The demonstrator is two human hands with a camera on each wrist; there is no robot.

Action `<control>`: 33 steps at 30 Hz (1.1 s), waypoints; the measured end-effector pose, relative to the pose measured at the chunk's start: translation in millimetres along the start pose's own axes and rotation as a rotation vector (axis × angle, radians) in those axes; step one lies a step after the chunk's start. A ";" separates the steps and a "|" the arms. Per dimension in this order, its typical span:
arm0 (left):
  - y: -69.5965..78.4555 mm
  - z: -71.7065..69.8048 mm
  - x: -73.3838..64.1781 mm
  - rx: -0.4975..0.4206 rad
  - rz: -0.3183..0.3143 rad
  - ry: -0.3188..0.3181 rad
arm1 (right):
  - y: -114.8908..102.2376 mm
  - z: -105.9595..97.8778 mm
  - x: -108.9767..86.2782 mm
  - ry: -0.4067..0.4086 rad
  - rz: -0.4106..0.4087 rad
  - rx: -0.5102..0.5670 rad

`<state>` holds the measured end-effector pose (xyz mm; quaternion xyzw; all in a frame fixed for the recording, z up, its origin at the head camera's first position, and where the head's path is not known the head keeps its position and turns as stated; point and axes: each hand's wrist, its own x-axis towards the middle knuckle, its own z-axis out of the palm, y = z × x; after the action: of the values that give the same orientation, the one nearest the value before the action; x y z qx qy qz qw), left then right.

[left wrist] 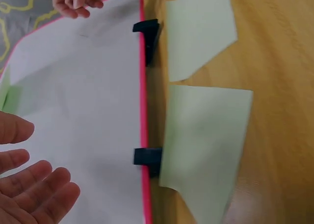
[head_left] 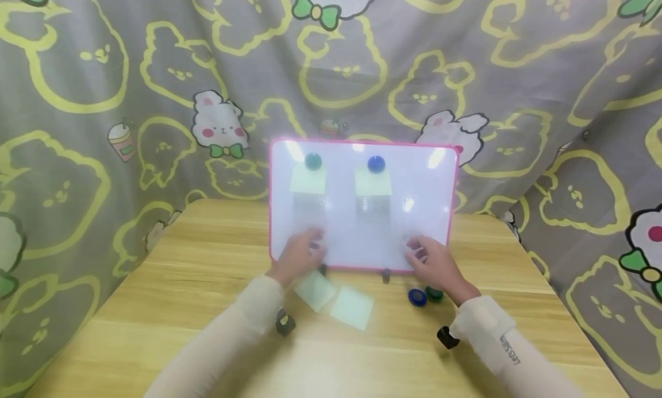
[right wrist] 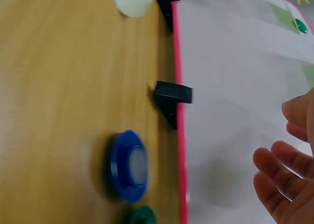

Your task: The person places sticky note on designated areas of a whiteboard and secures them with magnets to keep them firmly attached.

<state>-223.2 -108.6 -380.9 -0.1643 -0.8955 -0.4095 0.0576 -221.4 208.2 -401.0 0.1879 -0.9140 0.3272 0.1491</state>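
Observation:
A whiteboard with a pink frame (head_left: pixel 351 243) leans upright on the table. Two pale green sticky notes are on its upper part, the left one (head_left: pixel 308 181) under a green magnet (head_left: pixel 313 161) and the right one (head_left: pixel 373 182) under a blue magnet (head_left: pixel 376 164). My left hand (head_left: pixel 301 252) is in front of the board's lower left, fingers loosely bent with nothing between them. At the lower right my right hand (head_left: pixel 433 261) hovers likewise, holding nothing. Below it lie a blue magnet (right wrist: pixel 129 166) and a green magnet (right wrist: pixel 143 216).
Two more pale green notes lie on the wooden table before the board, one on the left (head_left: pixel 315 290) and one on the right (head_left: pixel 353 308). Black supports (left wrist: pixel 147 156) grip the board's bottom edge. A patterned curtain (head_left: pixel 233 59) hangs behind and at the sides.

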 end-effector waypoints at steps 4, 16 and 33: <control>-12.8 4.4 -5.6 0.008 -0.041 -0.014 | 2.9 5.8 -9.5 -0.033 0.014 0.022; -34.9 9.4 -15.3 0.186 0.153 -0.053 | 11.9 18.8 -24.5 -0.126 0.039 -0.011; -51.1 15.0 -20.0 0.338 0.173 -0.243 | 17.7 20.8 -31.8 -0.262 0.019 -0.092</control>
<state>-221.3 -133.5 -432.0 -0.2766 -0.9344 -0.2241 0.0109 -204.3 215.1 -438.6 0.2134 -0.9414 0.2591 0.0338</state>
